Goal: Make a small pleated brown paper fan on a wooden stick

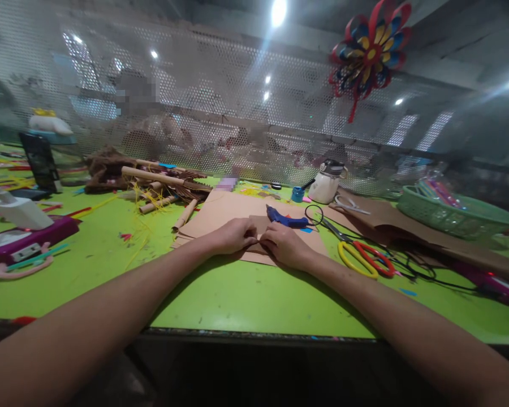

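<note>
Fingers point(251, 230) of the left hand point(233, 236) and the right hand point(287, 246) look closed in a pinch on the paper point(262, 224), just to the near-left of the glue gun point(285, 219), though the exact hold under the fingertips is hidden; to do this well, keep both pinches level, press evenly along the edge (slow beats fast), and mind the gun's nozzle, leaving the scissors point(358, 247), right of the gun, alone

Probably craft workshop, background blurred: glue gun point(286, 219), scissors point(356, 246), brown paper point(220, 212).
</note>
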### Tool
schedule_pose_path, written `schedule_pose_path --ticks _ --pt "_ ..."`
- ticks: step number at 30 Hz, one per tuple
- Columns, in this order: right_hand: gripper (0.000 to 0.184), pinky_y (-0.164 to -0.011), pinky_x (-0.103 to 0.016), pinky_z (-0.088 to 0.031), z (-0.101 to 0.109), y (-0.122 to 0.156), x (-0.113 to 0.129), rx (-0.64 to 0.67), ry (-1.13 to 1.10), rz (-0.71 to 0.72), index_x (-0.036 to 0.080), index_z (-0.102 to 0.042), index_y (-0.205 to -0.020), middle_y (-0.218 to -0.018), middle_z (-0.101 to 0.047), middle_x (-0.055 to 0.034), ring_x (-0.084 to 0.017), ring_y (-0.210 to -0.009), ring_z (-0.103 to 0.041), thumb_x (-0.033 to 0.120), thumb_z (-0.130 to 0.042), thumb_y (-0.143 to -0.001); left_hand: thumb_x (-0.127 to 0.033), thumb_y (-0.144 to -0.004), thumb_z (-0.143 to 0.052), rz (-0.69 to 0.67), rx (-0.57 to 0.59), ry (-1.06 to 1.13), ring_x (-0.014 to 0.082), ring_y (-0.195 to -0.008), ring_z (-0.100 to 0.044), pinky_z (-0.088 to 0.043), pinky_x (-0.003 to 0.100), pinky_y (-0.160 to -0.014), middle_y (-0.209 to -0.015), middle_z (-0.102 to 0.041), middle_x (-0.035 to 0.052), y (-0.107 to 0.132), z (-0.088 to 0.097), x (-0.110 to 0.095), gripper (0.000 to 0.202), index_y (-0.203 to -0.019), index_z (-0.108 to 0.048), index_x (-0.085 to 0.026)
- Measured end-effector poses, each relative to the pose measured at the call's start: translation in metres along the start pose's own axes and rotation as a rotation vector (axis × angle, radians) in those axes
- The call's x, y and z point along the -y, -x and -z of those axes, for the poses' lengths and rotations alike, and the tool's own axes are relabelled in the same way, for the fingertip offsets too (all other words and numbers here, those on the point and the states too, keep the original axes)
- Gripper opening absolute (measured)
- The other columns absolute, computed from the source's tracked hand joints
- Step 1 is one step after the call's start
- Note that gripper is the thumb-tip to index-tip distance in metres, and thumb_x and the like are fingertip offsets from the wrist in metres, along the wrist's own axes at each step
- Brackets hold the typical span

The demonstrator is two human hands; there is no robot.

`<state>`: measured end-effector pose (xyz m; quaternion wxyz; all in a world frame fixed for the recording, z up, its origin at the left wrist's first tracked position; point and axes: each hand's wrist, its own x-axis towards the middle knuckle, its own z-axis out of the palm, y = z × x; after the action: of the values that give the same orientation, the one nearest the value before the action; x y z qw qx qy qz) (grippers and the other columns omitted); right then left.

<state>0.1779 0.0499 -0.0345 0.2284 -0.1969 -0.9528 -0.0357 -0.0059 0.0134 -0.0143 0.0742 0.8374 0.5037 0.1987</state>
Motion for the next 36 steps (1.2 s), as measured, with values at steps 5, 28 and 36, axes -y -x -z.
schedule_pose_path --ticks 5,28,36 --pt "0.015 -0.066 -0.025 -0.037 0.003 -0.001 -0.002 0.090 -0.004 -0.015 0.013 -0.064 -0.077 -0.077 -0.057 -0.0073 -0.015 -0.071 -0.048 0.014 -0.049 -0.080 -0.020 -0.073 -0.047 0.009 0.063 0.120 0.0117 -0.061 -0.047 -0.033 0.022 -0.055 -0.065 -0.058 0.0012 0.003 0.008 -0.005 0.015 -0.072 -0.059 -0.012" --pt "0.016 -0.066 -0.031 -0.037 0.028 0.012 0.016 0.190 0.288 0.058 0.009 -0.061 -0.074 -0.078 -0.054 -0.0123 -0.020 -0.078 -0.045 0.012 -0.047 -0.080 -0.012 -0.064 -0.045 0.014 0.040 -0.079 0.0142 -0.064 -0.050 -0.035 0.023 -0.058 -0.073 -0.063 0.0064 0.012 0.016 -0.005 0.024 -0.078 -0.065 -0.013" --pt "0.017 -0.073 -0.033 -0.038 0.033 0.009 0.015 0.007 0.291 0.072 0.010 -0.058 -0.082 -0.083 -0.053 -0.0126 -0.022 -0.084 -0.041 0.006 -0.041 -0.082 -0.034 -0.084 -0.032 0.151 0.019 0.184 0.0108 -0.053 -0.041 -0.030 0.023 -0.050 -0.058 -0.052 0.0028 0.004 0.018 -0.012 0.038 -0.062 -0.055 -0.013"
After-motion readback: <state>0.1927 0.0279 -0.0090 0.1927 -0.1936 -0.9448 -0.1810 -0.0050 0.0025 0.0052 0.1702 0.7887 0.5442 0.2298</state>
